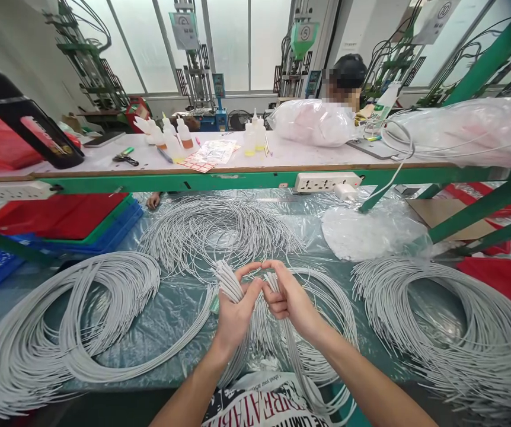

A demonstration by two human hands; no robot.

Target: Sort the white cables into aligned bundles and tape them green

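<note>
Right, straight to six o'clock, and both hands are busy just below centre: the left hand (236,313) has its grip closed around a bundle of grey cable ends (229,281), tips poking upward, while the right hand (294,298) pinches a second bundle (272,281), thumbs and forefingers nearly meeting. Lower at six, a printed shirt (277,403) offers "about your" and "LIMIT", the big letters partly hidden.

Up to one o'clock, a green hopper (304,35) wears a circled 5; out at two, a white sign (436,21) shows a circled 10. Also at two, a spray bottle (383,108) carries a green label, too small to read.

Containers now! Twelve o'clock on the shelf (282,159), squeeze bottles (249,143) with yellow liquid low inside; toward ten, more bottles (186,141) with orange at the bottom. Nearer nine, a leaning black bottle (37,124), its pinkish label unreadable. Stacked trays (82,225), red, green and blue, sit at nine; a clear bag (371,232) at three holds something white.

Down on the plastic-covered tabletop (171,305), big cable coils lie at eight (126,279) and four (486,338).
</note>
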